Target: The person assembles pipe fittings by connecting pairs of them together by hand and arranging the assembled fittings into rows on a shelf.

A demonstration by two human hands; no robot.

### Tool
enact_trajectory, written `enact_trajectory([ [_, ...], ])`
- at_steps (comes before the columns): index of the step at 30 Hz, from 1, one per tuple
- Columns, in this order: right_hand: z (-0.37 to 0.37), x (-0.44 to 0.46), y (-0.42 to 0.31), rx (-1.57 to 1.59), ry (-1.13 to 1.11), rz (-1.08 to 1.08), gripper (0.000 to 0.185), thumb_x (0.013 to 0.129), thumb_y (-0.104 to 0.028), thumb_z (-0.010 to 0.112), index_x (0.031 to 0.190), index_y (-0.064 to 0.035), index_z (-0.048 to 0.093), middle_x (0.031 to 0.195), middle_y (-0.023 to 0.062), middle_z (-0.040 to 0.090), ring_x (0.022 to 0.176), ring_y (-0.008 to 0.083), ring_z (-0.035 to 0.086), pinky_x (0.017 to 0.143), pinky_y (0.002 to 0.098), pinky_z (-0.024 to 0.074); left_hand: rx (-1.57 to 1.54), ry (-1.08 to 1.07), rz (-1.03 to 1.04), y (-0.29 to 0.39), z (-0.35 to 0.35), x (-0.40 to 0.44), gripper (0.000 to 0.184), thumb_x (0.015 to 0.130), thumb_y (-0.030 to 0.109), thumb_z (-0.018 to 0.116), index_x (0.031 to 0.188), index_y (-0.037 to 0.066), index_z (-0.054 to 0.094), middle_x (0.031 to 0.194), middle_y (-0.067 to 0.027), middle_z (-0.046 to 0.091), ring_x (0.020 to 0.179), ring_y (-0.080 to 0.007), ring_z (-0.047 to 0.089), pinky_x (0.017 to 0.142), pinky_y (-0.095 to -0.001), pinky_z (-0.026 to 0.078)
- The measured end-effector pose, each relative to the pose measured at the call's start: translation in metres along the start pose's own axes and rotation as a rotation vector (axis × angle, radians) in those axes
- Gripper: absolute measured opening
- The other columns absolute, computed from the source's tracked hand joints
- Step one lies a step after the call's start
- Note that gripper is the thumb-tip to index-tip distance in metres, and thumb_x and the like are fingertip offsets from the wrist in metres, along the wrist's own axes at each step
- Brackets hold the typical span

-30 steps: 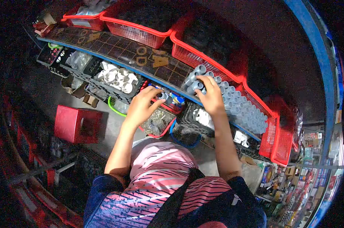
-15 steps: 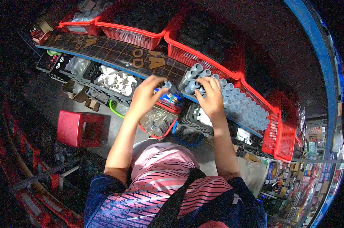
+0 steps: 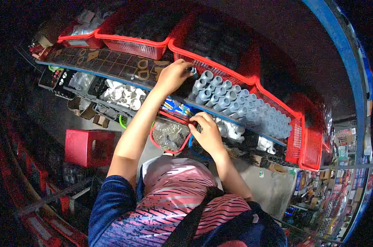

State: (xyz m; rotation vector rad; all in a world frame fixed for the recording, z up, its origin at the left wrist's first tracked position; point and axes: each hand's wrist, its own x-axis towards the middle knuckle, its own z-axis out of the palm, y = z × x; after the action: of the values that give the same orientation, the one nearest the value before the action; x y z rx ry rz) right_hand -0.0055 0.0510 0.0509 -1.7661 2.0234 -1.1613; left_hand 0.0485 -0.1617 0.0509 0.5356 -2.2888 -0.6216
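My left hand (image 3: 174, 77) is closed around a grey plastic pipe fitting (image 3: 191, 70) at the back edge of the shelf. Just right of it, rows of grey pipe fittings (image 3: 229, 99) stand upright on the shelf. My right hand (image 3: 207, 133) is lower and nearer my body, over the crates below the shelf edge. Its fingers are loosely curled, with a gap between thumb and forefinger, and nothing shows in them. Beside its fingertips is a red-rimmed tray with blue packets (image 3: 177, 108). A basket of small metal parts (image 3: 169, 136) lies to its left.
Red baskets (image 3: 133, 45) line the back of the shelf (image 3: 112, 66). Dark crates with white fittings (image 3: 122, 94) hang below its front edge. A red stool (image 3: 81, 148) stands on the floor at left. Stocked shelves (image 3: 322, 197) are at right.
My left hand has moved up and away with the grey fitting. My right hand has left the rows of fittings and come down and left toward the crates.
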Motion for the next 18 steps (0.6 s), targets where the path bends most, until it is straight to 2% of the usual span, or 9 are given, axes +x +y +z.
enact_trajectory([
  [5, 0.002, 0.002, 0.011, 0.051, -0.011, 0.078, 0.016, 0.072, -0.006, 0.064, 0.086, -0.0005, 0.057, 0.088, 0.0120, 0.055, 0.086, 0.0293, 0.055, 0.078, 0.0337, 0.0426, 0.044, -0.064, 0.004, 0.001, 0.007, 0.003, 0.029, 0.073, 0.017, 0.062, 0.101, 0.010, 0.059, 0.091, -0.0106, 0.056, 0.087, -0.0307, 0.056, 0.072, -0.0401, 0.046],
  [6, 0.001, 0.003, 0.014, 0.038, -0.038, 0.069, 0.018, 0.071, -0.005, 0.062, 0.087, 0.0006, 0.056, 0.091, 0.0136, 0.054, 0.087, 0.0310, 0.054, 0.077, 0.0365, 0.0437, 0.064, -0.076, 0.021, 0.000, 0.009, 0.003, 0.029, 0.073, 0.017, 0.062, 0.101, 0.010, 0.059, 0.092, -0.0105, 0.056, 0.087, -0.0309, 0.056, 0.071, -0.0405, 0.046],
  [11, 0.007, 0.006, 0.025, 0.010, 0.010, 0.056, 0.022, 0.072, -0.007, 0.062, 0.091, 0.0002, 0.055, 0.095, 0.0149, 0.054, 0.091, 0.0325, 0.052, 0.080, 0.0376, 0.0427, 0.067, -0.081, 0.009, 0.004, 0.011, 0.003, 0.028, 0.072, 0.013, 0.060, 0.099, 0.008, 0.058, 0.091, -0.0114, 0.057, 0.086, -0.0316, 0.056, 0.072, -0.0408, 0.046],
  [13, 0.009, 0.008, 0.028, 0.023, 0.043, 0.046, 0.024, 0.072, -0.008, 0.063, 0.093, 0.0003, 0.054, 0.098, 0.0159, 0.052, 0.092, 0.0327, 0.052, 0.081, 0.0372, 0.0423, 0.017, -0.018, 0.094, 0.002, 0.011, 0.003, 0.027, 0.072, 0.013, 0.060, 0.098, 0.007, 0.057, 0.091, -0.0114, 0.057, 0.086, -0.0310, 0.056, 0.071, -0.0403, 0.046],
  [14, 0.010, 0.008, 0.031, 0.002, 0.043, 0.045, 0.026, 0.072, -0.006, 0.063, 0.096, -0.0007, 0.054, 0.101, 0.0139, 0.054, 0.094, 0.0285, 0.053, 0.080, 0.0324, 0.0424, 0.019, -0.018, 0.093, 0.002, 0.011, 0.003, 0.027, 0.072, 0.013, 0.060, 0.098, 0.007, 0.057, 0.091, -0.0114, 0.057, 0.086, -0.0310, 0.056, 0.071, -0.0403, 0.046],
  [18, 0.014, 0.010, 0.034, -0.026, 0.044, 0.058, 0.026, 0.072, -0.007, 0.064, 0.096, -0.0013, 0.055, 0.099, 0.0121, 0.054, 0.090, 0.0259, 0.054, 0.073, 0.0302, 0.0433, 0.116, -0.014, 0.155, -0.001, 0.010, 0.004, 0.026, 0.072, 0.013, 0.059, 0.097, 0.007, 0.057, 0.091, -0.0099, 0.059, 0.086, -0.0295, 0.056, 0.072, -0.0392, 0.046],
])
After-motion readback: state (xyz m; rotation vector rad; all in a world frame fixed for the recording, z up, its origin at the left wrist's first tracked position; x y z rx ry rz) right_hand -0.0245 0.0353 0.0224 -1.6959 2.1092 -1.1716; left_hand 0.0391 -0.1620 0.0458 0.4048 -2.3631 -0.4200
